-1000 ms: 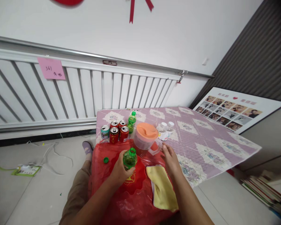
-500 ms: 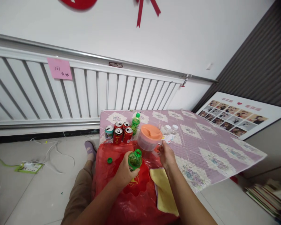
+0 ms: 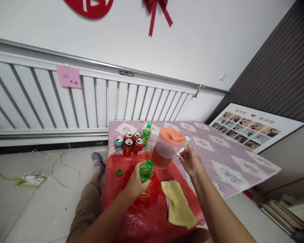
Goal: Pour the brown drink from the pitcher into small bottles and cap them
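My left hand (image 3: 136, 182) is wrapped round a green plastic bottle (image 3: 146, 170), uncapped and roughly upright over the red plastic sheet (image 3: 131, 224). Its mouth points up, just left of the pitcher. By its handle side, my right hand (image 3: 192, 160) holds a clear pitcher (image 3: 163, 148) with an orange lid, partly filled with brown liquid. The pitcher is raised and tilted slightly toward the bottle; the handle is mostly hidden by my fingers. A loose green cap (image 3: 119, 172) lies on the sheet to the left.
Several red cans (image 3: 128, 147) and a teal can (image 3: 118, 143) stand at the back left beside a capped green bottle (image 3: 146, 135). A yellow cloth (image 3: 178, 204) lies at the front right. Behind the pitcher is a white-capped bottle (image 3: 187, 139). A white radiator (image 3: 101, 101) lines the wall.
My right hand has lifted the pitcher and moved it slightly right, so its brown liquid now shows. My left hand stays nearly still with the bottle. The view has shifted a little.
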A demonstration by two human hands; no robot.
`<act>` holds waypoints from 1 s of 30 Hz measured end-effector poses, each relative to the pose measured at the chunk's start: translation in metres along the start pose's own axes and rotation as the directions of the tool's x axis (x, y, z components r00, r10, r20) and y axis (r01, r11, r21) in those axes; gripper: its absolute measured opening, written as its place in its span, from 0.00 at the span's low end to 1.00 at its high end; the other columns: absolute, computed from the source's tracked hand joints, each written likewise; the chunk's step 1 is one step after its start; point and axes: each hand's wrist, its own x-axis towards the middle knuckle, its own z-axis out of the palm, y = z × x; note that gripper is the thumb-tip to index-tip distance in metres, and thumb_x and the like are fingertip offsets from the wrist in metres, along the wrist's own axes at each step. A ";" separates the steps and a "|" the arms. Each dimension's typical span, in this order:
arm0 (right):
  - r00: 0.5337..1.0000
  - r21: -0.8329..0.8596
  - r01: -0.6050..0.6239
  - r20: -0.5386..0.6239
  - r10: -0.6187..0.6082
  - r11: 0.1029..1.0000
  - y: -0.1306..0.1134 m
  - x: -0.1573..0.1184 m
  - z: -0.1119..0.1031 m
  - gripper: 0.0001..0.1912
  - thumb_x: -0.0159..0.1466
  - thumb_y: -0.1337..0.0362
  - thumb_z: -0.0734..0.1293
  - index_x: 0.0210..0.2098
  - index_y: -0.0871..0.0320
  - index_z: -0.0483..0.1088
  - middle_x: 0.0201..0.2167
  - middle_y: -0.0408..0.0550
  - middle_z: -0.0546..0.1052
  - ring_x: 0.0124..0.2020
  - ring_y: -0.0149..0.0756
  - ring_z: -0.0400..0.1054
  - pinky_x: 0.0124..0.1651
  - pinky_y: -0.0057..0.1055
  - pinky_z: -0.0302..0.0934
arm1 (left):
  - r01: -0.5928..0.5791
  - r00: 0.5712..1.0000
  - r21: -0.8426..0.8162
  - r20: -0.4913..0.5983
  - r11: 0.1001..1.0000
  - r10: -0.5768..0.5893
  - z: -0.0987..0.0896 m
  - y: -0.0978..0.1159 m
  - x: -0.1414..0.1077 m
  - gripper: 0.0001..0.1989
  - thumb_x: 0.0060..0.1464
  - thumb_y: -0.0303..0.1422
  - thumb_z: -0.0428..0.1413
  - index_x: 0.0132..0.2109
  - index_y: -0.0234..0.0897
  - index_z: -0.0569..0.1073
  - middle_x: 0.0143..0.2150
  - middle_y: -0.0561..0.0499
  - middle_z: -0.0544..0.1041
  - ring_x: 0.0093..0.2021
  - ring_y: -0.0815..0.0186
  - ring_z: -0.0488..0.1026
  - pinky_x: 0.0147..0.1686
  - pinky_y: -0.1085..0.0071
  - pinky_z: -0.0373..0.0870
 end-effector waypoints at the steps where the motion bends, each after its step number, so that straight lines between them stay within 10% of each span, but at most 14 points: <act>1: 1.000 -0.004 0.001 0.011 -0.001 1.000 -0.008 -0.002 -0.002 0.26 0.45 0.44 0.77 0.21 0.54 0.62 0.14 0.32 0.64 0.18 0.26 0.61 0.23 0.26 0.57 | -0.004 1.000 0.000 0.002 1.000 0.004 0.000 -0.001 0.000 0.38 0.44 0.23 0.63 0.61 0.38 0.57 0.57 0.41 0.71 0.55 0.57 0.73 0.55 0.58 0.71; 13: 0.997 -0.202 0.054 0.064 -0.042 0.978 -0.070 -0.042 -0.039 0.27 0.39 0.45 0.80 0.16 0.55 0.64 0.13 0.36 0.64 0.19 0.27 0.60 0.24 0.28 0.58 | -0.002 1.000 -0.029 -0.005 1.000 0.002 -0.002 0.004 -0.001 0.39 0.44 0.24 0.64 0.61 0.37 0.57 0.58 0.40 0.71 0.55 0.57 0.73 0.55 0.59 0.71; 30: 0.979 -0.542 0.186 0.175 -0.106 0.819 -0.086 -0.074 -0.051 0.31 0.48 0.39 0.75 0.15 0.54 0.58 0.15 0.35 0.55 0.19 0.27 0.50 0.23 0.29 0.50 | -0.067 0.997 -0.053 -0.044 0.996 0.065 0.001 -0.003 0.001 0.39 0.44 0.24 0.65 0.61 0.39 0.58 0.55 0.42 0.73 0.55 0.56 0.73 0.57 0.55 0.70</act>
